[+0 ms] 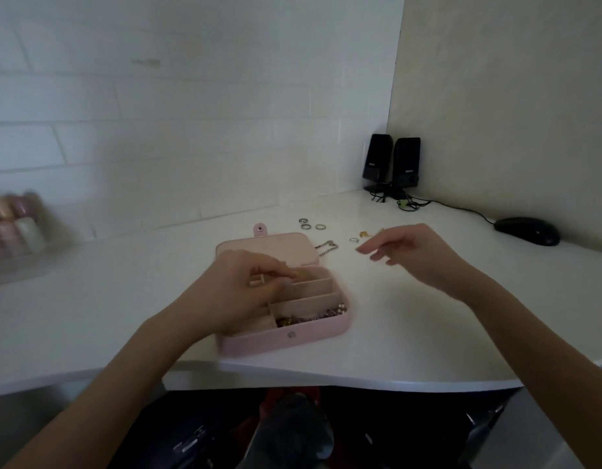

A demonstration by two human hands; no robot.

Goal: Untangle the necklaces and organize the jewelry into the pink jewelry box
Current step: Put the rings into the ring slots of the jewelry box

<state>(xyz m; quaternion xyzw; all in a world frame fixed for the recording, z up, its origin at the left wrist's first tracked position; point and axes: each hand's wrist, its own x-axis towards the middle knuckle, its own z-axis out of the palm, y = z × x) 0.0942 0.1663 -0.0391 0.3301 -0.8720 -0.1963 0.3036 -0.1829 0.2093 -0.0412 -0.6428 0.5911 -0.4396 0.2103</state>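
The pink jewelry box (292, 341) lies open on the white desk, its lid (275, 247) flat behind it. A gold and beaded chain (313, 318) fills its front compartment. My left hand (248, 286) reaches into the box's upper compartments, fingertips pinched over something small and gold; what it is I cannot tell. My right hand (414, 252) hovers to the right of the lid, fingers loosely apart and holding nothing. Behind the lid lie three silver rings (309, 225), a silver chain (326, 247), and small gold pieces (362, 235).
Two black speakers (392, 164) with cables stand in the back corner. A black mouse (526, 230) lies at the far right. A clear case of nail polish bottles (13, 225) sits at the left by the brick wall. The desk's curved front edge (326, 380) runs below the box.
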